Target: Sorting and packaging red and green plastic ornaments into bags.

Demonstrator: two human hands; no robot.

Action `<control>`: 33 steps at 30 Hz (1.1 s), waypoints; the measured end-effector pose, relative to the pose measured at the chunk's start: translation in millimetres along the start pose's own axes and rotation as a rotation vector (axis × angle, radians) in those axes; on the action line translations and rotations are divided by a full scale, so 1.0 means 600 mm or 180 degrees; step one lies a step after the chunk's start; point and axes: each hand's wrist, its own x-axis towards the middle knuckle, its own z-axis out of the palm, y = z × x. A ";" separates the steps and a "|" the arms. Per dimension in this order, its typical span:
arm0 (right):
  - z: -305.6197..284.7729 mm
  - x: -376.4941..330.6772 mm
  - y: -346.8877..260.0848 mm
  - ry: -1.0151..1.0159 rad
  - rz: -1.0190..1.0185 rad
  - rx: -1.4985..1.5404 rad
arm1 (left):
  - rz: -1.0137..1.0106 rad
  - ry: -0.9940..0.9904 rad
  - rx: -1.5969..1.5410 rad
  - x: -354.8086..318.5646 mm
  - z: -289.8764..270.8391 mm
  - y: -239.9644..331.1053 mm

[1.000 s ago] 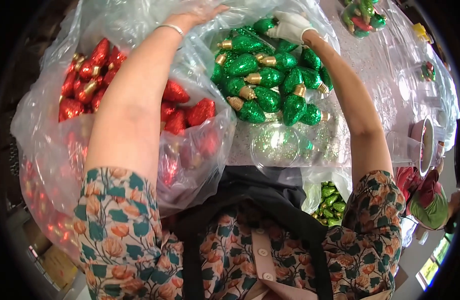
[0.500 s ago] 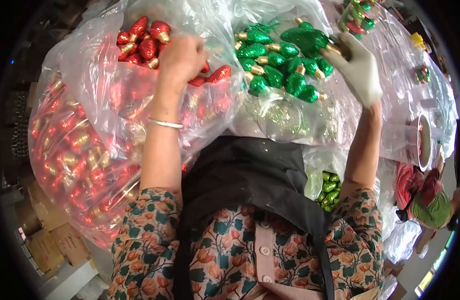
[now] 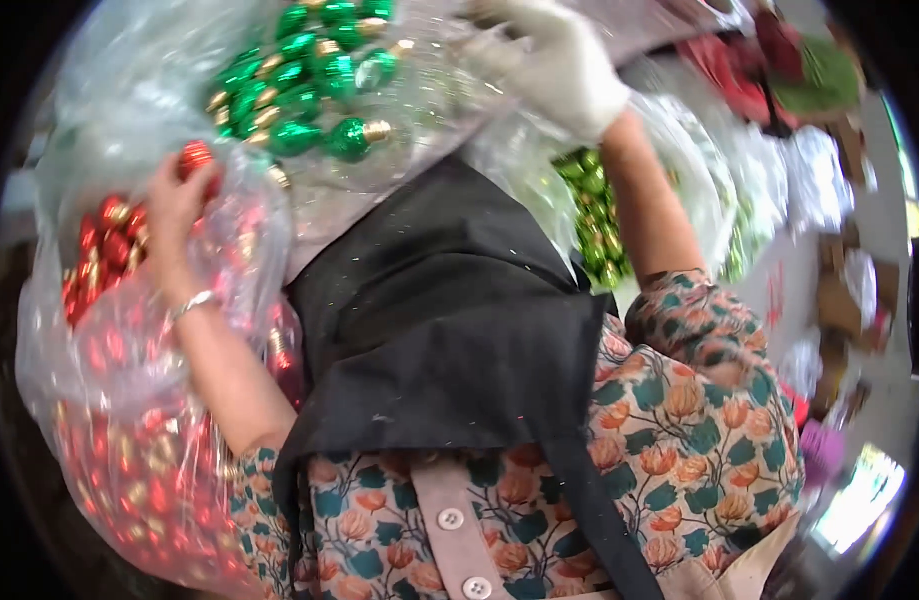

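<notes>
Two clear plastic bags of shiny bulb-shaped ornaments are being handled at once. Far left, the bag of red ornaments (image 3: 129,400) is seen sagging beside the person's left forearm, its film crumpled and glinting. The left hand (image 3: 174,215), a bracelet (image 3: 192,303) at its wrist, is pressed into that bag's upper part; one red ornament (image 3: 194,160) is pinched in the closed fingers (image 3: 179,180). Just right and higher, the bag of green ornaments (image 3: 309,90) is held up above a black apron (image 3: 449,330). Further right, the right hand (image 3: 559,70), in a white glove, is curled shut on the green bag's plastic. Beyond the right forearm, another bag of lighter green ornaments (image 3: 594,215) is seen lower down.
</notes>
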 end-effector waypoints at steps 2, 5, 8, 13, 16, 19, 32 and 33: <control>-0.109 -0.051 0.061 -0.0662 0.0706 -0.0730 | 0.0133 0.0685 -0.0471 -0.007 -0.032 0.064; -0.187 -0.187 0.154 -0.2497 0.2389 -0.1924 | 0.0500 0.0970 -0.1247 -0.031 -0.049 0.159; -0.168 -0.428 0.345 -0.3447 0.2792 -0.2251 | 0.1489 0.0499 -0.0686 -0.077 0.052 0.284; -0.045 -0.621 0.454 -0.3375 0.2865 -0.1945 | 0.2314 0.0371 0.0292 -0.069 0.111 0.312; 0.003 -0.549 0.355 -0.3273 0.3963 -0.2411 | 0.1924 0.0139 0.0378 -0.071 0.100 0.281; 0.016 -0.548 0.348 -0.3543 0.3823 -0.2537 | 0.1658 -0.0146 0.0293 -0.064 0.126 0.257; 0.007 -0.534 0.333 -0.3124 0.3986 -0.2263 | 0.1905 0.0817 0.0715 -0.137 0.139 0.177; -0.003 -0.535 0.346 -0.3004 0.3906 -0.2275 | 0.1914 0.0772 0.0493 -0.134 0.142 0.171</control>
